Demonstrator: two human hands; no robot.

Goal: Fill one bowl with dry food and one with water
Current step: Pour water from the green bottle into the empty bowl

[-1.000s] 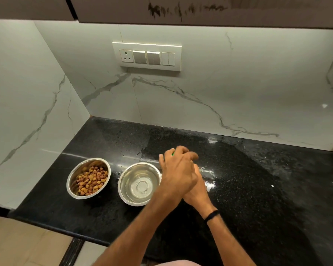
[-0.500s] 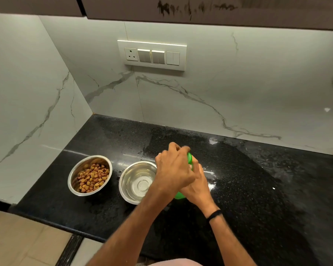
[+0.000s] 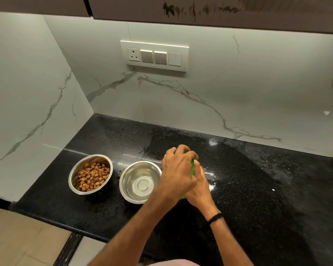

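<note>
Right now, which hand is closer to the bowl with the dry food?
Left. The left hand hangs over the right rim of the middle bowl, one bowl away from the food bowl. The right hand sits farther right, around something green.

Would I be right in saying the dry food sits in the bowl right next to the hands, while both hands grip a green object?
Not quite. The head view shows the dry food in the far bowl; the bowl beside the hands has none. The left hand and right hand do grip a green object.
</note>
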